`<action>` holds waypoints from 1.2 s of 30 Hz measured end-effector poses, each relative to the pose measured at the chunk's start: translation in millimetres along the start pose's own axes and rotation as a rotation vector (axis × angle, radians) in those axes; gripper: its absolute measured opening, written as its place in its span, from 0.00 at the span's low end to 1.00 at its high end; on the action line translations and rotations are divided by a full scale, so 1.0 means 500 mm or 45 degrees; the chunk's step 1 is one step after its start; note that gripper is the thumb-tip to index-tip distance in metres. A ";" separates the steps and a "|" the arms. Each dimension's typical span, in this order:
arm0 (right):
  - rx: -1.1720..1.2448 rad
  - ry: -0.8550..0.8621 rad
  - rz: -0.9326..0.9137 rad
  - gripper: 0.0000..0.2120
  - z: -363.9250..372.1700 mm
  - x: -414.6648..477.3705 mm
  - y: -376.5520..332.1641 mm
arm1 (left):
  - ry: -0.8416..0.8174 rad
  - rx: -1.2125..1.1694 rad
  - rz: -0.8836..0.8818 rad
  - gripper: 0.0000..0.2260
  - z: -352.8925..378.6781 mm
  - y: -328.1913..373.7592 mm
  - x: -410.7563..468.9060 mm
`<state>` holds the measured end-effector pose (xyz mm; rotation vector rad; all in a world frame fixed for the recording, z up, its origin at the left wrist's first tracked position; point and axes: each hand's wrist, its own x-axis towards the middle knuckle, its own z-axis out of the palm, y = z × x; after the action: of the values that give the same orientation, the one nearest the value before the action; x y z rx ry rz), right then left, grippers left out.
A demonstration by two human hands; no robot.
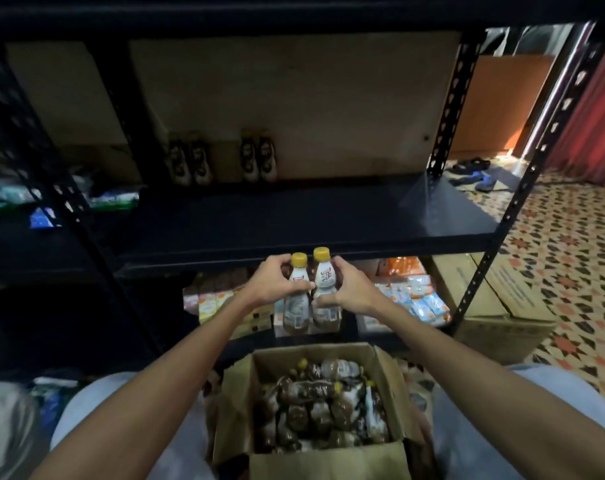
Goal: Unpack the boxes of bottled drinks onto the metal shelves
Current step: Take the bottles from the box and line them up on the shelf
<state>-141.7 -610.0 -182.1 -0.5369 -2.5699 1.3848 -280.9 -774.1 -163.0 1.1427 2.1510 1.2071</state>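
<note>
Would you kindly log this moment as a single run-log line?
left hand: holds left bottle | right hand: holds right bottle | both raised before middle shelf | open box below: more bottles inside

Bottles (323, 275): yellow caps, white labels with red marks, brown drink inside.
Shelf (294, 220): black.
Box (329, 462): brown cardboard.
Floor (564, 258): cream tiles, orange and black star pattern.
Curtain (599, 116): red.

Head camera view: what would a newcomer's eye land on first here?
In the middle, the left hand and right hand each grip one of two yellow-capped bottles, upright side by side before the dark metal shelf. Below, an open cardboard box holds many more bottles. Four bottles stand at the shelf's back.
</note>
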 end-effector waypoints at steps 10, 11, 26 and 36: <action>-0.001 0.196 -0.210 0.29 -0.147 0.091 -0.182 | 0.192 0.087 0.176 0.16 -0.160 0.189 0.098; 0.003 0.214 -0.204 0.29 -0.154 0.103 -0.189 | 0.212 0.101 0.165 0.16 -0.168 0.197 0.109; -0.007 0.350 -0.059 0.28 -0.141 0.232 -0.160 | 0.349 0.166 0.074 0.23 -0.133 0.175 0.228; -0.185 0.374 -0.280 0.20 -0.229 0.246 -0.245 | 0.046 0.438 0.296 0.16 -0.226 0.239 0.241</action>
<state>-246.9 -535.3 -19.2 -0.4262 -2.4155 0.9745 -372.6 -697.8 2.1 1.5617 2.3672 0.9750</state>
